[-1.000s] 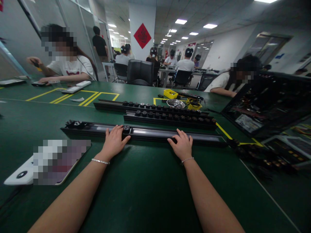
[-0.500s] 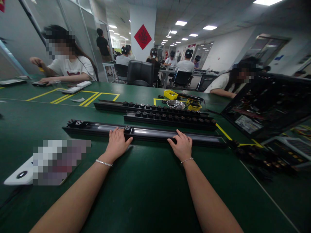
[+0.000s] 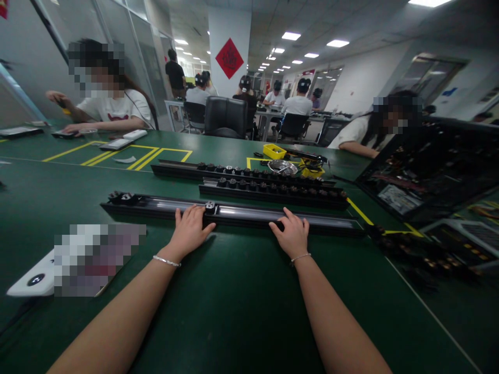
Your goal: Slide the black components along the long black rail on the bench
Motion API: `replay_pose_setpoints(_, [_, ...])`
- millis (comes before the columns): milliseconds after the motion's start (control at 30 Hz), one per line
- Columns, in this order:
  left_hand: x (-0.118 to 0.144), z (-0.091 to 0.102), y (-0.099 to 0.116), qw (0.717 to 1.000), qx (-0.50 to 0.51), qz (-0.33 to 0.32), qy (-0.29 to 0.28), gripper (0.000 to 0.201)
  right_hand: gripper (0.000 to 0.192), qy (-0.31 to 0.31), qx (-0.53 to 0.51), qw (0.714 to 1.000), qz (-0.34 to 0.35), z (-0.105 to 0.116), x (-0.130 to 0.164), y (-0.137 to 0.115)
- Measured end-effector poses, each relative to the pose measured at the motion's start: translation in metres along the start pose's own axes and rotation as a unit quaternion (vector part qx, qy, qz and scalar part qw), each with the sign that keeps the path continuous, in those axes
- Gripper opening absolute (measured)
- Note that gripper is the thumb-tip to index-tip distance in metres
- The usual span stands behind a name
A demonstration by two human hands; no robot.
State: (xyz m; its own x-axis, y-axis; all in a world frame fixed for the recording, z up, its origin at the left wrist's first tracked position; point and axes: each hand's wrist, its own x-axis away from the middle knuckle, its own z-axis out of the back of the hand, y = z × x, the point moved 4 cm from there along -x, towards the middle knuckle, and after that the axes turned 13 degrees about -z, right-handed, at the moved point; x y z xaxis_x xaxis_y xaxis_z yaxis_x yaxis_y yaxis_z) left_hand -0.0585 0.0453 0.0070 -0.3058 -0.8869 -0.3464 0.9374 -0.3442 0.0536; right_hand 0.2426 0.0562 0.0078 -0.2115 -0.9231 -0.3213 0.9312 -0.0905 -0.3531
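Note:
A long black rail (image 3: pixel 241 214) lies across the green table (image 3: pixel 234 311) in front of me. My left hand (image 3: pixel 189 230) rests on its near edge, fingers spread, the fingertips touching a small black slider piece (image 3: pixel 210 207) in the rail's groove. My right hand (image 3: pixel 291 234) presses on the rail further right, fingers curled over its edge. Two more small black pieces (image 3: pixel 121 197) sit at the rail's left end.
Two other black rails (image 3: pixel 273 189) filled with several black pieces lie behind. A yellow bin (image 3: pixel 273 150) and a metal dish (image 3: pixel 282 166) stand beyond them. A white device (image 3: pixel 35 275) lies at my left, an open electronics chassis (image 3: pixel 424 171) at right. People sit across the table.
The small black slider piece has moved a little to the right along the rail, with my left hand following it. My right hand has stayed in place.

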Motion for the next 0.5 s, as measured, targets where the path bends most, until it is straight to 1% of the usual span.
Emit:
replay_pose_setpoints(267, [-0.0008, 0.0022, 0.0013, 1.0, 0.011, -0.007, -0.018, 0.057, 0.037, -0.001, 0.008, 1.0, -0.001, 0.0008, 0.0, -0.001])
replay_pose_setpoints(500, [-0.0007, 0.0014, -0.0006, 1.0, 0.015, -0.009, -0.021, 0.056, 0.038, -0.002, 0.002, 1.0, -0.005, -0.0001, -0.0003, -0.0004])
